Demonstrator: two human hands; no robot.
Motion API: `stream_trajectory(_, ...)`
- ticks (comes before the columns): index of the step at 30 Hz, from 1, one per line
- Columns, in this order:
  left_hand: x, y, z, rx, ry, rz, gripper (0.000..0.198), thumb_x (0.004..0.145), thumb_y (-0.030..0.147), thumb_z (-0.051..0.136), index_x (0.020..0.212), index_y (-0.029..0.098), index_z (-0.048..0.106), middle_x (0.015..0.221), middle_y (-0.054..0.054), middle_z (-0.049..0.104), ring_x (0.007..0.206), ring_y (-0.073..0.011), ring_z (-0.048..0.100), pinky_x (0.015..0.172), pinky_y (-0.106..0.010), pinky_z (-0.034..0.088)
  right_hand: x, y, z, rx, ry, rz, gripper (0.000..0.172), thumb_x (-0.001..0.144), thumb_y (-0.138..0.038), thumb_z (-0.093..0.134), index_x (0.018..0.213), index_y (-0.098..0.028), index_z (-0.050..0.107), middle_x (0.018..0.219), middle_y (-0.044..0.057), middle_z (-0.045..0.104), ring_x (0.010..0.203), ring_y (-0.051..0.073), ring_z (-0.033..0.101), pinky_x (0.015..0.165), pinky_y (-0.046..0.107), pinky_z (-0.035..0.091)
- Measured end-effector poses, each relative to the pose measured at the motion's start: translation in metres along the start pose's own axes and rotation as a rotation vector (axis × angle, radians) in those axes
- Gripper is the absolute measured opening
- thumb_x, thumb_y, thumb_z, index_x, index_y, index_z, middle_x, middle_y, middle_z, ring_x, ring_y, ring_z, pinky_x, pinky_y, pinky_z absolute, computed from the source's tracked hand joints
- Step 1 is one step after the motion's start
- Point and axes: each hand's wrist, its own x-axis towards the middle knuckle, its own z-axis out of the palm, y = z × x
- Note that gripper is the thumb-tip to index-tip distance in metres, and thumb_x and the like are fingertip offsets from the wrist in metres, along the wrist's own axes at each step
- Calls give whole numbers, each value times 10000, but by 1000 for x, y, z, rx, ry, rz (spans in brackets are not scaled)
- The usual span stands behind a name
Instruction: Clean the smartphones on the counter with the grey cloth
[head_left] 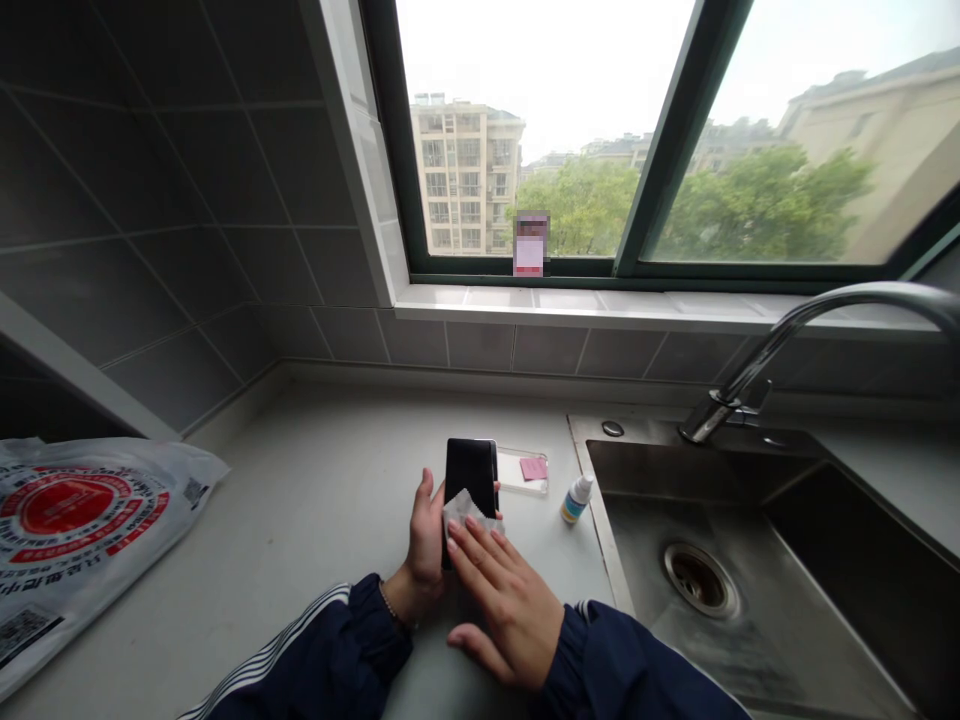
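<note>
My left hand is closed around the edges of a black smartphone, which is tilted up above the counter with its dark screen toward me. A small white wiping cloth lies over the lower part of the screen. Flat on that cloth rest the outstretched fingers of my right hand, its thumb spread apart. The phone's lower end is hidden behind this hand. Just beyond the phone, a clear phone case lies on the counter with a pink piece of paper on it.
A small white-capped bottle stands beside the rim of a steel sink on the right. A chrome faucet arches over the sink. On the left, a printed white plastic bag lies on the pale counter. A window is ahead.
</note>
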Motion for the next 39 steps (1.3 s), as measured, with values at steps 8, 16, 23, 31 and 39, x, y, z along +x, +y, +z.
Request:
stream_trajectory(8, -2, -17, 0, -38, -175, -7, 677, 912, 644, 383, 1295, 119, 572, 1250, -167, 659, 1270, -331, 538, 1158, -502, 289, -2, 7, 11, -70, 120, 122, 847, 974, -621, 300, 1551, -37, 94, 1608, 179, 106, 1485, 348, 96, 1159, 515, 284)
stream_trajectory(16, 2, -31, -15, 311, -299, 139, 594, 916, 579, 453, 1388, 226, 524, 1531, -58, 408, 1486, -264, 176, 1239, -399, 47, -3, 18, 10, -114, 271, 265, 788, 992, -577, 255, 1557, -57, 79, 1617, 176, 72, 1484, 372, 89, 1158, 548, 247)
stream_trajectory(23, -9, -29, -6, 578, -314, 223, 571, 966, 502, 366, 1475, 245, 378, 1571, -33, 320, 1479, -265, 208, 1232, -416, 65, -2, 25, 5, -121, 372, 334, 735, 1006, -497, 278, 1560, -67, 57, 1618, 176, 70, 1481, 378, 99, 1151, 568, 245)
stream_trajectory(31, -11, -22, 5, 539, -406, 270, 673, 914, 551, 457, 1490, 219, 352, 1548, -81, 377, 1446, -327, 288, 1200, -438, 202, 0, 23, -1, -80, 444, 348, 719, 1000, -429, 345, 1564, -92, 54, 1621, 160, 80, 1481, 374, 111, 1151, 579, 268)
stream_trajectory(39, -5, -19, -4, 635, -448, 270, 771, 869, 613, 484, 1513, 235, 294, 1555, -114, 363, 1426, -340, 325, 1190, -467, 223, 0, 28, -3, -53, 502, 353, 681, 1000, -401, 380, 1557, -92, 141, 1602, 165, 179, 1465, 373, 194, 1143, 584, 294)
